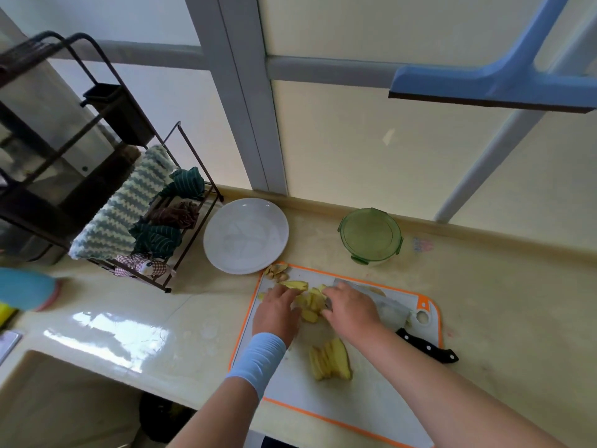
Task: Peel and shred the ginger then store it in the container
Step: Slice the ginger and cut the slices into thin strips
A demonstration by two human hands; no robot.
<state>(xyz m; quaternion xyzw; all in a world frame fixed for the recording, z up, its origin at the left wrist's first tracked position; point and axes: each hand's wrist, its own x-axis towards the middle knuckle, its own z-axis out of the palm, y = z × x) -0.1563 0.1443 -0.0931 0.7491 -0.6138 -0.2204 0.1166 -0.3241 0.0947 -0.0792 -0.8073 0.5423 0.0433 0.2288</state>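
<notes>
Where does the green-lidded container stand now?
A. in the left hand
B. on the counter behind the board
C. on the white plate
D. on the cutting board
B: the container stands on the counter beyond the cutting board, lid on, right of the white plate.

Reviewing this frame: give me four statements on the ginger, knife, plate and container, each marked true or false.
1. The green container has its lid on. True.
2. The right hand holds the knife by its black handle. False: the handle lies untouched, and that hand is at the ginger slices on the cutting board.
3. Ginger slices lie on the white plate. False: they are on the board.
4. A second row of slices lies nearer the person than the left hand. True.
</notes>
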